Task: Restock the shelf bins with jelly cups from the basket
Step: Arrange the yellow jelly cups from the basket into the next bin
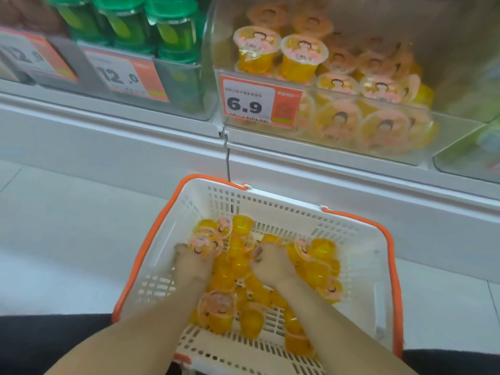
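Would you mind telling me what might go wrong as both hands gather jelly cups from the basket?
The left hand grips several jelly cups at once, so one may slip on the way up. The shelf bin already looks heaped with tilted cups, so added ones could roll out. The right hand digs among loose cups and might dent a lid.

One head-worn wide-angle view looks forward and steeply down from close above the white basket (359, 255) on the floor, both forearms entering from the bottom edge. Its upper half faces the shelf front, where the clear bin (338, 142) stands near.
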